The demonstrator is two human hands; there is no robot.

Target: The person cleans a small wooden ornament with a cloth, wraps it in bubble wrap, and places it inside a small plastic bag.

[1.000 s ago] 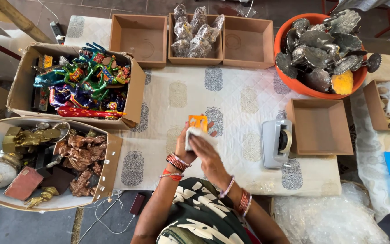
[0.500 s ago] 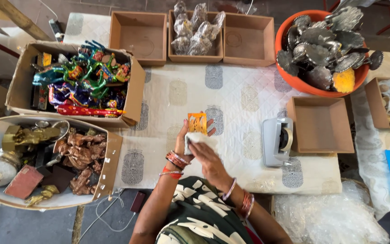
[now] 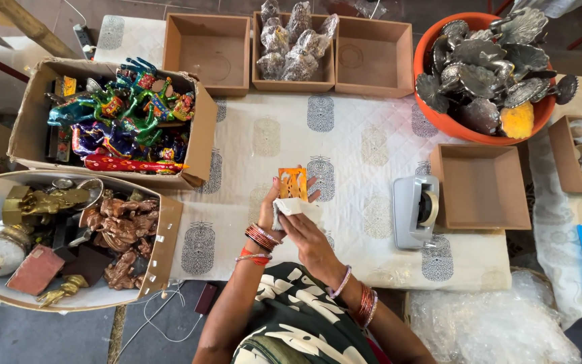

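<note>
Both hands meet just left of the grey tape dispenser (image 3: 415,210), above the patterned desk (image 3: 358,145). Left hand (image 3: 272,209): fingers pinching a small orange card-like piece (image 3: 293,183), held upright. Right hand (image 3: 308,232): fingers closed around a white wrap, possibly paper (image 3: 289,205), at the piece's lower edge. Best handled by keeping the piece steady and the wrap taut.

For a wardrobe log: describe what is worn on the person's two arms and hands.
Both forearms are bare, with no sleeves reaching them. The left hand has a stack of red and copper-coloured bangles at the wrist, then a red thread band and a thin silver bangle. The right hand has a thin pink-and-silver bangle at the wrist and a stack of red-orange bangles further up the forearm. The garment is dark green with cream shapes.
</note>
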